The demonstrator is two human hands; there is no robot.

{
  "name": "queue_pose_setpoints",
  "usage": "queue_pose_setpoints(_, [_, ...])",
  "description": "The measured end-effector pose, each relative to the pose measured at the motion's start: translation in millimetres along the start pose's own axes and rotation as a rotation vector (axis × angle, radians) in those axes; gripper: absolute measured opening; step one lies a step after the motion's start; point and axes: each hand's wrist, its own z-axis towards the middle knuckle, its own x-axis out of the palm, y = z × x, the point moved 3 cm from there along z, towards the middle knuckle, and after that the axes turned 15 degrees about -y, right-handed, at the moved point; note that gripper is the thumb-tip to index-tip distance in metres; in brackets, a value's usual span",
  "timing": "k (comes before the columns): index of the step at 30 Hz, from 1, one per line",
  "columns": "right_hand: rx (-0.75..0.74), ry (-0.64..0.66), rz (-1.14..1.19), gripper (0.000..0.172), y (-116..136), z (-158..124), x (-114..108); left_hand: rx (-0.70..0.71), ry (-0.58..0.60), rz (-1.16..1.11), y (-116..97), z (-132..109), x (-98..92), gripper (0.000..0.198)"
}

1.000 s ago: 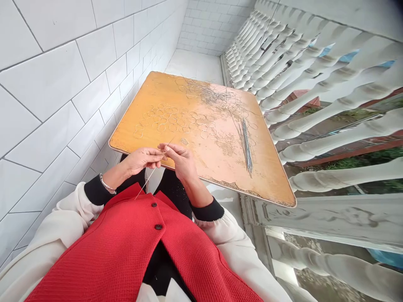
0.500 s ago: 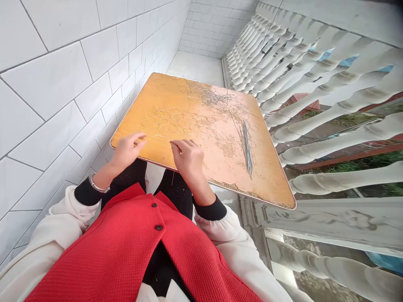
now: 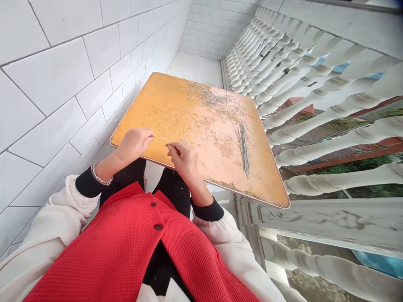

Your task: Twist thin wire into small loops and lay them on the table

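Thin wire (image 3: 163,138), slightly bowed, spans the gap between two hands, above the near part of the tabletop (image 3: 264,178). Right hand (image 3: 184,157) pinches one end, thumb to fingers; from that grip the wire's long axis runs toward ten o'clock. Left hand (image 3: 137,141) pinches the other end, wire leaving toward four. Neither hand clearly nearer. Wire rings (image 3: 176,119) lie at one o'clock, straight wires (image 3: 244,151) at three.
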Motion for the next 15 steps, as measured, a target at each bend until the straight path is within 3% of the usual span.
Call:
queue_pose_setpoints(4, [0.41,0.057,0.37,0.034,-4,-11,10,-0.293,-0.041,-0.428,6,-11,12.9,0.012])
queue_pose_setpoints(7, [0.574,0.07,0.575,0.036,-1,-20,22,-0.466,-0.06,-0.684,5,-20,29.7,0.012])
queue_pose_setpoints(10, [0.628,0.06,0.63,0.036,0,-25,27,-0.598,-0.118,-0.85,6,-22,37.3,0.012])
queue_pose_setpoints(15, [0.609,0.027,0.57,0.036,-5,-35,25,-0.734,-0.197,-0.974,10,-22,34.3,0.012])
